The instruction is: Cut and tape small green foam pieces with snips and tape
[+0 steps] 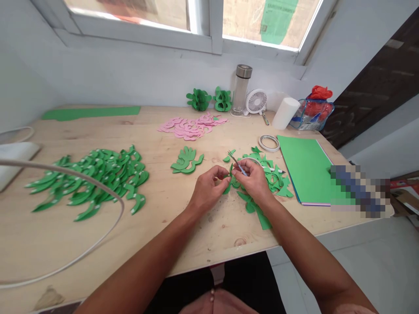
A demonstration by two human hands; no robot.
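My left hand [209,185] pinches a small green paper piece [226,188] near the middle of the table. Close beside it, my right hand [253,176] holds scissors [241,169], their blades pointing up and left, and its fingertips meet the green piece. Green paper scraps [275,179] lie around and beyond the right hand, with a longer strip [262,219] beside the right wrist. A small stack of cut green shapes [187,160] rests just beyond the left hand.
A large pile of curved green pieces [104,174] lies left, under a pale cable [121,213]. Pink cutouts [188,127] sit farther back. Green sheets [307,168] and a tape roll [269,143] are at right. A bottle [241,89] and fan [256,102] stand behind.
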